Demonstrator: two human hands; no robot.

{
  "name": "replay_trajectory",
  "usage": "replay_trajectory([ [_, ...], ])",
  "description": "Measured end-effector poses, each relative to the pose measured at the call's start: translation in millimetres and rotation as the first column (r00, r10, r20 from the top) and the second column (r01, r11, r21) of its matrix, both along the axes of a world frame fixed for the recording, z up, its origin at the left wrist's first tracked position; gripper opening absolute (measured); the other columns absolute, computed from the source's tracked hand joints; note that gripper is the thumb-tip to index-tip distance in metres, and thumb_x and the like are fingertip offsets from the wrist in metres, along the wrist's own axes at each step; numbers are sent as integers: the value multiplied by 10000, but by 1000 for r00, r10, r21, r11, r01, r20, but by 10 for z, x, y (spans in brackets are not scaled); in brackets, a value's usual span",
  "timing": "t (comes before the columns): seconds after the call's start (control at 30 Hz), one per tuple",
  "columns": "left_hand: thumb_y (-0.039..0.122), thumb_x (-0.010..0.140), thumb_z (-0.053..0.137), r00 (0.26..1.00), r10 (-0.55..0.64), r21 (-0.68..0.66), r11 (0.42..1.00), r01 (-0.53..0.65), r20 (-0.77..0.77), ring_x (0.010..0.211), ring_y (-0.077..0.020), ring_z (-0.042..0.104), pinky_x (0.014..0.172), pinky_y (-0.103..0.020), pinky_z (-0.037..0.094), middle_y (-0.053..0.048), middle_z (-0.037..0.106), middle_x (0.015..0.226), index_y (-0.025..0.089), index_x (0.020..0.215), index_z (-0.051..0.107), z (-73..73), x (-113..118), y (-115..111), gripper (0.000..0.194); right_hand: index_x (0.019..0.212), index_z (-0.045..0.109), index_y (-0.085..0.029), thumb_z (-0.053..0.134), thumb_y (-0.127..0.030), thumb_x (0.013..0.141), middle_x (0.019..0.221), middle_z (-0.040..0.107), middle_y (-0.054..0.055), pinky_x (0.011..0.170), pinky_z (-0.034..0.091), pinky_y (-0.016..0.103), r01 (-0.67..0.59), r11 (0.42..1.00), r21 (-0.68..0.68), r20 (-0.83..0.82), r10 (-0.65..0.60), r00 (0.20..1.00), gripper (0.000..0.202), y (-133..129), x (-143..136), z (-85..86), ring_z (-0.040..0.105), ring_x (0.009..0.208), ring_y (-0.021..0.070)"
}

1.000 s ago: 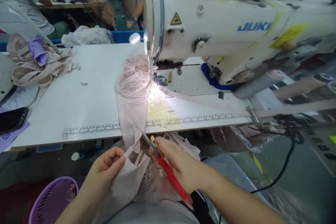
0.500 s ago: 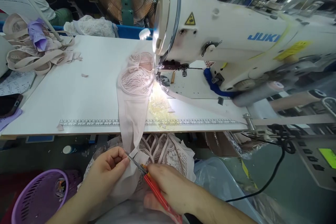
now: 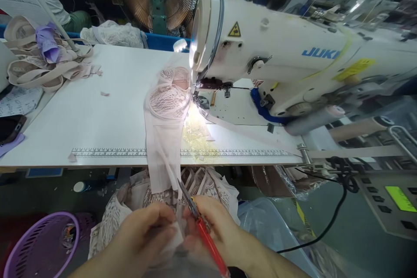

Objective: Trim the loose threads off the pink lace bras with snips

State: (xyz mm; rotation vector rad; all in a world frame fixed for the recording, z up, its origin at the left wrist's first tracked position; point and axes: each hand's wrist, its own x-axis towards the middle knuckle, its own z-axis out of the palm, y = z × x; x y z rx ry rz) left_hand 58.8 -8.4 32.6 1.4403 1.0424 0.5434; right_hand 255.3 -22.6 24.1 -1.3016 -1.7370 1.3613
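A pale pink lace bra (image 3: 167, 100) lies on the table beside the needle of the sewing machine (image 3: 260, 39), its wing hanging over the front edge. Below that edge, my left hand (image 3: 146, 234) is closed on a strip of pale fabric (image 3: 176, 236); motion blurs its fingers. My right hand (image 3: 224, 226) grips red-handled scissors (image 3: 208, 243), blades pointing up and left toward the end of the hanging wing. Whether the blades touch cloth I cannot tell. More lace pieces (image 3: 215, 189) are heaped behind my hands.
A ruler tape (image 3: 107, 153) runs along the table's front edge. Bra pieces (image 3: 42, 65) and a phone (image 3: 11, 128) are at left. A purple basket (image 3: 42, 243) stands lower left, a clear plastic bin (image 3: 270, 226) lower right. A fan (image 3: 158, 0) is behind.
Both hands have shifted, the left one rightward and down, bringing fabric close to the right hand. The wing's end now hangs loose, away from my left fingers. The scissors have turned more upright.
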Motion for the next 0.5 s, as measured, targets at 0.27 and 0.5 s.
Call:
replay_trajectory([
  [0.27,190,859,478,967,-236,268,930,253,-94,687,-170,641,606,-230,453,2,667,793,252,913,536,-61,54,-56,100,603,323,-223,510,-238,698,533,377,-36,472,318,264,-97,986,133,6,97,995,209,-62,111,36,381,470,127],
  [0.5,184,893,385,806,-229,319,833,453,-546,756,-224,607,675,-306,429,-42,654,827,203,886,576,-143,-338,221,192,740,546,-214,488,-251,870,647,570,33,529,444,298,212,940,266,202,-270,941,147,-310,825,34,547,546,183],
])
